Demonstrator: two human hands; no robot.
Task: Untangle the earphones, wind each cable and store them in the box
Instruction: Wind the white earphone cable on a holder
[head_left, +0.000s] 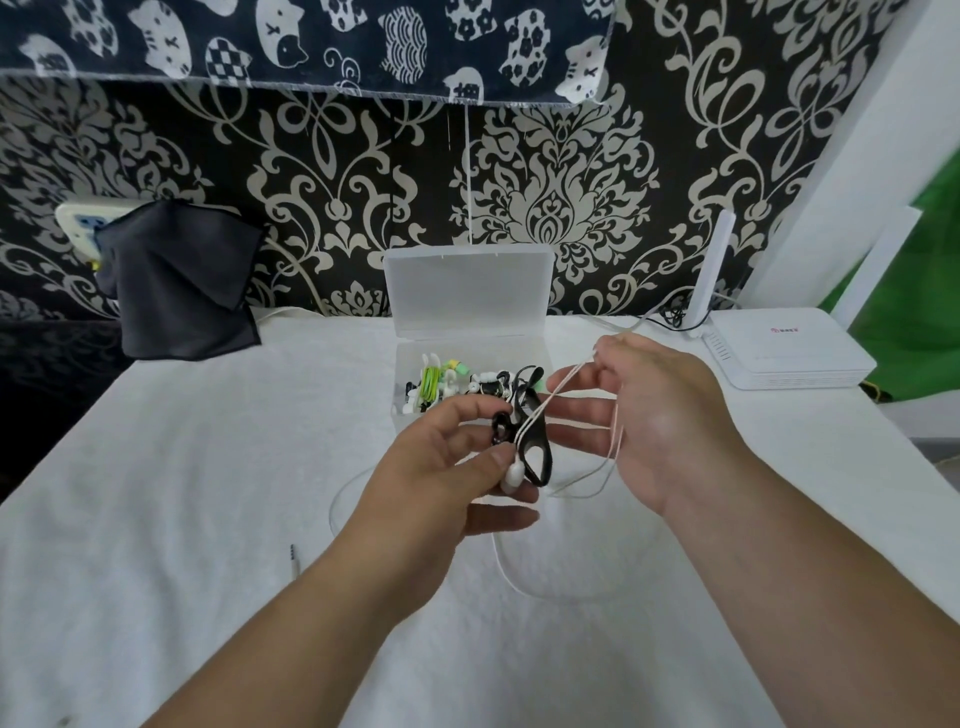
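pinched white earbud (514, 474) and black earphones (536, 448) in left hand (441, 470); held white cable (558, 387) taut in right hand (667, 415), slanting up-right, box (402, 364) just behind.

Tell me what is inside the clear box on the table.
The open box holds wound earphones, green, white and black. The left hand and the black earphones it grips cover its front part.

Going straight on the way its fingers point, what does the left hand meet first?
Probably the right hand, whose fingers face it close by; the open box lies beyond, though depth is unclear.
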